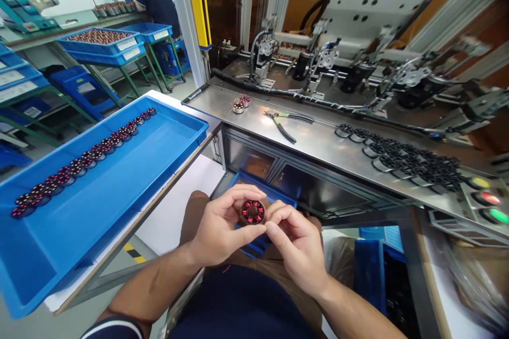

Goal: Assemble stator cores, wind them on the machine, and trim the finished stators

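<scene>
In front of my lap, my left hand [222, 225] holds a small round motor stator [253, 212] between thumb and fingers. Its ring face is turned up towards me, with red windings around a dark centre hole. My right hand [294, 235] is closed in a pinch at the stator's right edge; what lies between those fingertips is too small to make out. On the metal bench ahead are two more wound stators [238, 107] and, to their right, cutting pliers [284, 123] with green-and-black handles, lying spread.
At left, a blue tray [131, 180] holds a slanting row of wound stators [87, 158]. Several black-topped unwound cores [413, 161] crowd the bench's right end, near lit push buttons [488, 198]. Machine fixtures [326, 58] stand behind the bench. A person [157, 0] works at the back left.
</scene>
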The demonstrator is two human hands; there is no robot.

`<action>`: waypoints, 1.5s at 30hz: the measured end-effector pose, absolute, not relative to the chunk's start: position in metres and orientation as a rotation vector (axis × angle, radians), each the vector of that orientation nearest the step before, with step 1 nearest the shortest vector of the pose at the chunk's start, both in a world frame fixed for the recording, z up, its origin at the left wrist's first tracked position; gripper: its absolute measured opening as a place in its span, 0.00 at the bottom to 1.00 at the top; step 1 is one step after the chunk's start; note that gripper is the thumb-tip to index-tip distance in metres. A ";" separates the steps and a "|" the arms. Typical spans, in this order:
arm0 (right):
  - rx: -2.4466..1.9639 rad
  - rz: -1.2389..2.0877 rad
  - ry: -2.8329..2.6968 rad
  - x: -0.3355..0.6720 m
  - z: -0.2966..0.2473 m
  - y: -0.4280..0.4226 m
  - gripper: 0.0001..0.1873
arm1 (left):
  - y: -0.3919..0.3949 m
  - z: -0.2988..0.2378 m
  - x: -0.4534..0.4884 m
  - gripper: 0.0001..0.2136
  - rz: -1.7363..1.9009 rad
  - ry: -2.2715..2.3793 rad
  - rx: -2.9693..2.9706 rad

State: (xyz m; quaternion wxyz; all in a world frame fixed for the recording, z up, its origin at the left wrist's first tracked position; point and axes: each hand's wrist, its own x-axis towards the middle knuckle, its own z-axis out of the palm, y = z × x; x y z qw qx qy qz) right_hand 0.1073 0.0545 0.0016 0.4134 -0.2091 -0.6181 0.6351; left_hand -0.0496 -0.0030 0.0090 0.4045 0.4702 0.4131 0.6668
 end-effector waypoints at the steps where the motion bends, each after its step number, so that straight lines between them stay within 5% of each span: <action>1: -0.518 1.604 -1.546 0.107 0.001 0.055 0.06 | -0.004 0.009 -0.050 0.19 1.713 1.116 1.300; 8: -0.440 1.628 -1.550 0.103 0.011 0.054 0.05 | -0.011 0.008 -0.056 0.28 1.748 1.234 1.742; 17: -0.614 1.704 -1.325 0.093 -0.009 0.046 0.09 | -0.006 0.006 -0.054 0.23 1.780 1.193 1.449; 23: -0.497 1.443 -1.521 0.100 0.002 0.053 0.11 | -0.006 0.008 -0.058 0.23 1.724 1.238 1.634; 26: -0.524 1.385 -1.600 0.100 0.012 0.053 0.02 | -0.008 0.009 -0.057 0.25 1.700 1.241 1.686; 40: -0.502 1.633 -1.347 0.099 -0.005 0.045 0.13 | -0.006 0.017 -0.058 0.20 1.747 1.109 1.285; 45: -0.482 1.560 -1.454 0.100 0.001 0.046 0.05 | -0.006 0.016 -0.058 0.20 1.743 1.068 1.268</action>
